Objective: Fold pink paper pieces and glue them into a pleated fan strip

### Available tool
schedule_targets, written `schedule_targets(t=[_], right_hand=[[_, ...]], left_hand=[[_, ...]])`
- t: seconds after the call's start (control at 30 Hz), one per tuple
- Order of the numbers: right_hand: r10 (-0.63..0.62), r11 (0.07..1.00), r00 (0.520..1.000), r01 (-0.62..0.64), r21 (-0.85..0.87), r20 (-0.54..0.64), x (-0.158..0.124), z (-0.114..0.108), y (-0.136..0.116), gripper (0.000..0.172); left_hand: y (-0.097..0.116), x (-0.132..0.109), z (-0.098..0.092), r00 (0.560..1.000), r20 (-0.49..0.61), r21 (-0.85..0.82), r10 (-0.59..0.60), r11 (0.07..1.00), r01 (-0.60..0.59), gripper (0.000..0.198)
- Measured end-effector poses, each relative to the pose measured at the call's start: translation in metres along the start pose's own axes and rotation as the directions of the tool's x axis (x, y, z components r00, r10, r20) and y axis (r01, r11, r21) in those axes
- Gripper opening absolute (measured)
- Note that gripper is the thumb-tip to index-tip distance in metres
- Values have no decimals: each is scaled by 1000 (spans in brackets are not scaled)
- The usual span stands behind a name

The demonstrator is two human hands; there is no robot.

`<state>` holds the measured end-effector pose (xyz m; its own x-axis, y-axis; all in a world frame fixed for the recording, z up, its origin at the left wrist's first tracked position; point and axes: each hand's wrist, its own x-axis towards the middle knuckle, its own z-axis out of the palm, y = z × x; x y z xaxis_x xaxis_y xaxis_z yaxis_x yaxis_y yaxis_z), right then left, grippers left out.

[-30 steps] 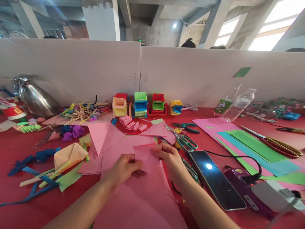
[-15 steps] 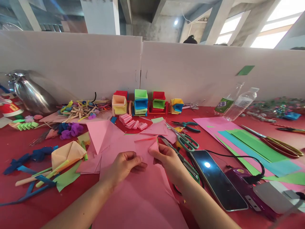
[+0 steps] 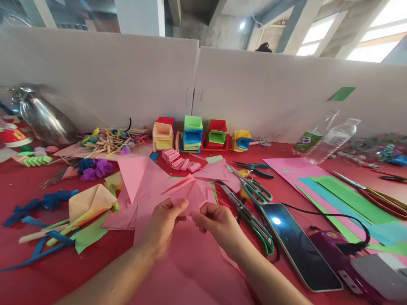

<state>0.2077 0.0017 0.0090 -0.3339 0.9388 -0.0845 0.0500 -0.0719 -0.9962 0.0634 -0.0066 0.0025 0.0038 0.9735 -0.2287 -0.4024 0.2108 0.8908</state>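
Observation:
My left hand (image 3: 165, 224) and my right hand (image 3: 216, 224) both pinch a small pink paper piece (image 3: 189, 195), held just above a larger pink sheet (image 3: 193, 267) on the red table (image 3: 38, 271). The piece is creased, with a folded flap pointing up and left. My left thumb lies on its lower left edge. The fingers of my right hand curl under its lower right edge. More pink paper pieces (image 3: 140, 178) lie behind it.
A utility knife (image 3: 251, 218), green-handled scissors (image 3: 254, 190), a phone (image 3: 302, 245) with a cable and a purple device (image 3: 346, 258) lie to the right. Coloured paper sheets (image 3: 343, 195), two bottles (image 3: 330, 140), folded paper boxes (image 3: 192, 135), sticks (image 3: 108, 146) and paper scraps surround them. A white partition (image 3: 254, 93) stands behind.
Both hands lifted the small pink piece off the sheet and folded it smaller, bringing a flap up. The camera tilted and shifted slightly.

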Motion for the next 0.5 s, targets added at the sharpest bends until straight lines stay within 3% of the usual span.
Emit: schedule_targets(t=[0.27, 0.5], right_hand=[[9, 999, 1000, -9, 32, -6, -2, 2, -6, 22], [-11, 1000, 995, 13, 27, -102, -4, 6, -4, 27]], left_hand=[[-1, 1, 0, 996, -75, 60, 54, 997, -49, 29], [-6, -2, -2, 996, -62, 182, 56, 982, -44, 27]])
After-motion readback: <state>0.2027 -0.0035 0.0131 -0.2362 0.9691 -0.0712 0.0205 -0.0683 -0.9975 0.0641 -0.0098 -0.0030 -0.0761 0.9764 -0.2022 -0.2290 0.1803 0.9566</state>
